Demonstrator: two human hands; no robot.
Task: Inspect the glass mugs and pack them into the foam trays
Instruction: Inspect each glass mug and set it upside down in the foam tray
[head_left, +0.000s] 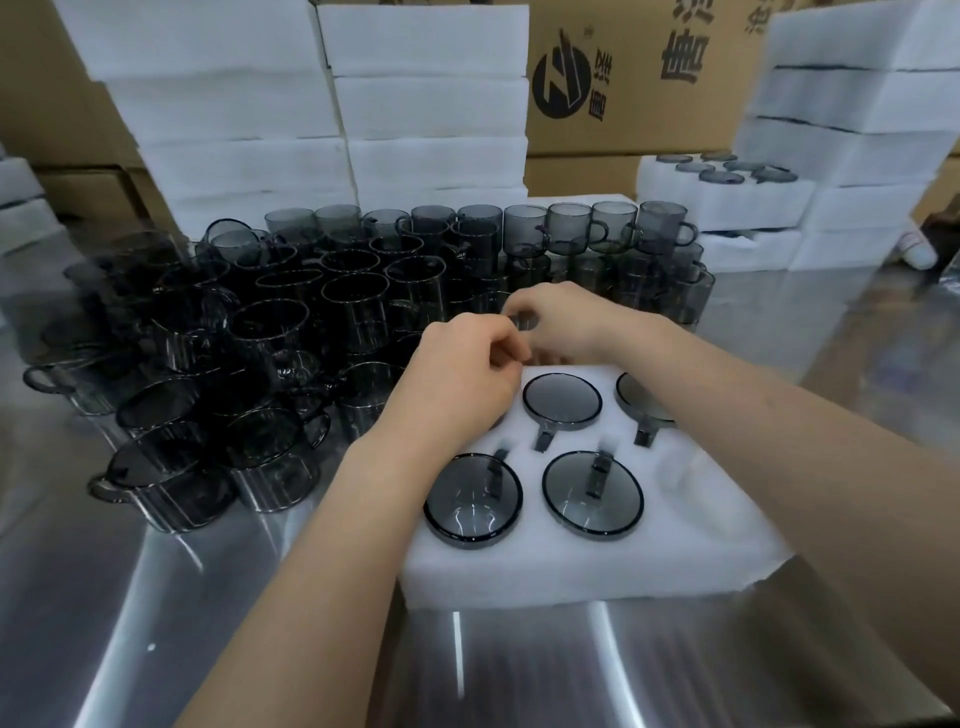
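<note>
— What are the hands holding?

— The right hand is curled, its thumb and fingers pinching a held mug. Only a sliver of smoky grey glass shows between the fingers. The left hand is curled just beside it, fingertips meeting the right hand's. Its knuckles hide the contact, so I cannot tell whether it grips the glass too.

— And where is that?

— Over the far-left corner of the foam tray, a thick white block with round pockets.

— Anything already in the tray?

— Four packed mugs show, sunk flush into the foam. Each is a translucent grey disc with a dark glossy rim and a stubby handle lying in a slot. The near pair's handles point away from the person and the far pair's point toward them.

— And around the tray?

— To its left and beyond it, the loose mugs crowd together, some upright and some tipped over. They are dark, see-through cylinders with loop handles. Further beyond the tray, a row of mugs stands upright and looks a paler grey. Behind those rise stacks of foam and cardboard cartons. Beyond the tray to the right, a second tray holds more grey glass. The foam tray itself sits on a steel table.
</note>
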